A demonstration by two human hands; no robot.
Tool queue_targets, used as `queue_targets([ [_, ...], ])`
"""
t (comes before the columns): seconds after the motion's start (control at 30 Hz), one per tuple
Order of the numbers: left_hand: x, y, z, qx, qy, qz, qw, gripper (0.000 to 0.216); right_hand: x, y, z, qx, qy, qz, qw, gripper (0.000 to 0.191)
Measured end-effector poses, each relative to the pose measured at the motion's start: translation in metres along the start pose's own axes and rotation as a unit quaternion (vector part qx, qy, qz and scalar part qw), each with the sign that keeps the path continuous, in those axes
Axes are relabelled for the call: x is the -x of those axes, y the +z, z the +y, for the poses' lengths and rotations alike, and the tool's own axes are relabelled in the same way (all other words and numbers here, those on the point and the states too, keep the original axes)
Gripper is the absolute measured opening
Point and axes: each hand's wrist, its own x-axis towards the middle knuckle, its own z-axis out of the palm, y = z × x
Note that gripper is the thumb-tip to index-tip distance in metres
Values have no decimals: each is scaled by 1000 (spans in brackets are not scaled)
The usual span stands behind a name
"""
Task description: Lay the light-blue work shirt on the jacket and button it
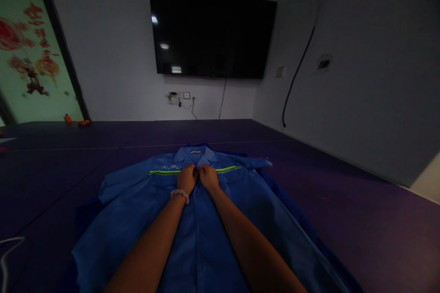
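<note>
A blue short-sleeved work shirt (216, 224) lies spread face up, its collar pointing away from me. Bright yellow-green strips cross the chest, and white lettering shows above the left one. My left hand (187, 177), with a scrunchie (180, 195) round its wrist, pinches the shirt's front placket just below the collar. Right beside it, my right hand (208, 177) is closed on the opposite edge of the placket. Whether a button is between the fingertips is too small to make out. Darker blue fabric (295, 213) shows from under the shirt.
The shirt lies on a wide purple surface (343, 201). Part of a white wire hanger (5, 256) shows at the lower left. Small orange objects (83, 123) are at the far left. A television (213, 32) hangs on the back wall, and a black cable (298, 71) runs down the right wall.
</note>
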Motion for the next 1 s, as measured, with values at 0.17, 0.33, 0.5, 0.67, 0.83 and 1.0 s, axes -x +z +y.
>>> queue_targets([
  [0.17, 0, 2, -1, 2, 7, 4, 1000, 23, 1, -1, -1, 1, -3, 3, 1000, 22],
  [0.33, 0, 1, -1, 4, 14, 4, 1000, 20, 1, -2, -1, -1, -6, 6, 1000, 22],
  [0.5, 0, 0, 0, 1, 19, 5, 1000, 17, 0, -1, 0, -2, -9, 5, 1000, 23],
  [0.67, -1, 1, 0, -2, 24, 2, 1000, 15, 0, 0, 1, -4, -11, 5, 1000, 24],
  [0.83, -1, 2, -2, -3, 32, 0, 999, 15, 0, 1, 1, -6, -14, 7, 1000, 24],
  [1.0, -1, 4, -4, 1, 40, 7, 999, 17, -1, 1, 2, -8, -19, 11, 1000, 25],
])
